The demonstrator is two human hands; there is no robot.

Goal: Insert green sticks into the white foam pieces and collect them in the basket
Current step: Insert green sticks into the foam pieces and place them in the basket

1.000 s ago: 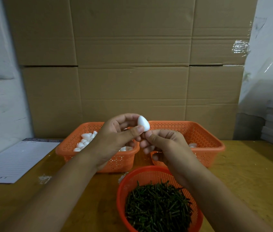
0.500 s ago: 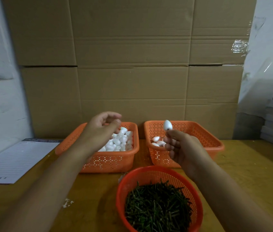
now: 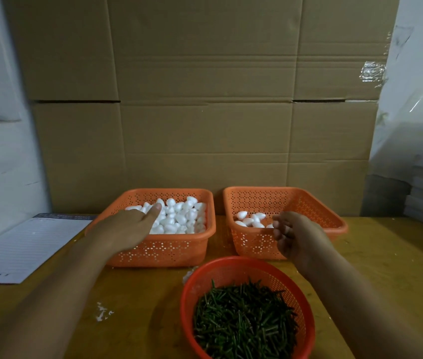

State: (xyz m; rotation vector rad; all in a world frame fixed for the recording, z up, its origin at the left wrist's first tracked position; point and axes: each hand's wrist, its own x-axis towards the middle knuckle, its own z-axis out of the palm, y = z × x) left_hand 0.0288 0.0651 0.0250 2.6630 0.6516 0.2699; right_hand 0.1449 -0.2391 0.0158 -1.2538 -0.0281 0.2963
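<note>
**Reaching for the next foam piece**

The round basket of green sticks (image 3: 244,322) sits nearest the person on the worktop (image 3: 140,294) and serves as the landmark. Beyond it to the left stands the supply basket (image 3: 158,250), heaped with white foam pieces (image 3: 179,216). Beyond it to the right stands the collecting basket (image 3: 257,244), which holds only a few finished pieces (image 3: 250,220) at its left end.

The left hand (image 3: 127,229) lies over the near left part of the supply basket, fingers spread flat and touching the foam; its grip is open and has nothing pinched yet. The right hand (image 3: 293,237) hovers at the front wall of the collecting basket, fingers loosely curled; no piece shows in it, so its grip looks empty.

The step in hand seems to be picking one foam piece. It should go best if the left hand pinches a single piece lightly with thumb and forefinger, since foam likely dents and neighbours may spill over the rim. Meanwhile the right hand could drop back to the sticks and take just one.
</note>
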